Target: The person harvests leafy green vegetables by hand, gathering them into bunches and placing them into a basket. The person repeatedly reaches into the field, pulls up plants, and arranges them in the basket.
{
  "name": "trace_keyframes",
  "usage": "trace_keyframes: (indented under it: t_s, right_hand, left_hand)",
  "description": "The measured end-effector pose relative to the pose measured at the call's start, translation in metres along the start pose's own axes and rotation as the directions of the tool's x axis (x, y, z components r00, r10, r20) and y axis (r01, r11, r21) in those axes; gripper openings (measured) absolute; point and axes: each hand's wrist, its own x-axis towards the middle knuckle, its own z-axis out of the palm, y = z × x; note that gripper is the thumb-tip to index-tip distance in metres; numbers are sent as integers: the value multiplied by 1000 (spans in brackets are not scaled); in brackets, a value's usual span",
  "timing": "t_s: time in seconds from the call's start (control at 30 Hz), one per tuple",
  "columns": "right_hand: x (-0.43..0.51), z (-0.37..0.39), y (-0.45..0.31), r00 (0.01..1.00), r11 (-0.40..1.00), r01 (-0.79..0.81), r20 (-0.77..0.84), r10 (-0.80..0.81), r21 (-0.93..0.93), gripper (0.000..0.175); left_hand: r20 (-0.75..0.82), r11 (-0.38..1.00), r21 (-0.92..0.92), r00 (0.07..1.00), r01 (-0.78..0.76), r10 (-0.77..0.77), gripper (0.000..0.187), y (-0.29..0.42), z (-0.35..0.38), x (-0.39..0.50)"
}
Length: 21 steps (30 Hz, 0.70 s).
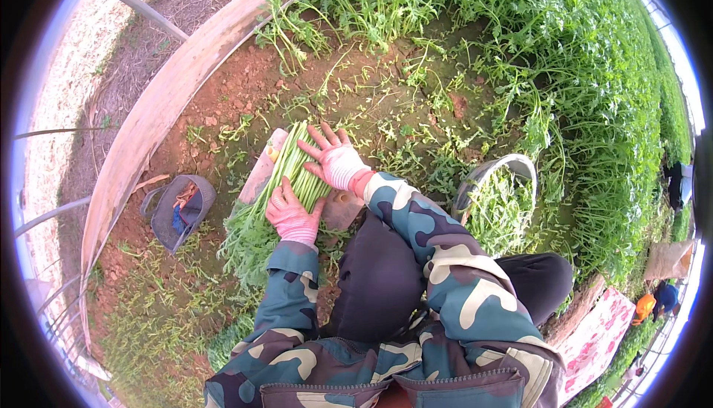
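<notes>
A bundle of leafy greens (pixel 295 171) lies slantwise over a pinkish board (pixel 257 178), its pale stems at the top and its leaves towards the lower left. My left hand (pixel 292 216), in a pink-and-white striped glove, grips the bundle above the leaves, the thumb to the right and the index finger up along the stems. In a matching soiled glove, my right hand (pixel 337 162) has its fingers spread at the right side of the stems, near their ends. A small orange-yellow object (pixel 272 153) shows beside the stems on the board.
A grey bag (pixel 203 191) with cloth inside stands left. At right, a black bucket (pixel 461 193) holds loose greens (pixel 501 213). A dense crop (pixel 596 118) grows beyond it. A curved border sheet (pixel 150 96) edges the soil. Patterned cloth (pixel 593 341) lies lower right; people appear at the far rim.
</notes>
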Motion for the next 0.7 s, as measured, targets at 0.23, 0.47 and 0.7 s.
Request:
trace_keyframes:
  t_s: [0.23, 0.47, 0.7]
  right_hand:
    - [-14, -33, 0, 994, 992, -54, 85, 64, -110, 64]
    - [-158, -243, 37, 908, 974, -223, 359, 218, -28, 56]
    - [-424, -315, 131, 535, 534, -842, 247, 808, 75, 56]
  left_hand:
    - [3, 988, 122, 996, -89, 89, 101, -5, 24, 2]
    - [101, 989, 137, 994, -59, 46, 104, -19, 36, 7]
    - [59, 973, 219, 997, -67, 55, 113, 53, -17, 41]
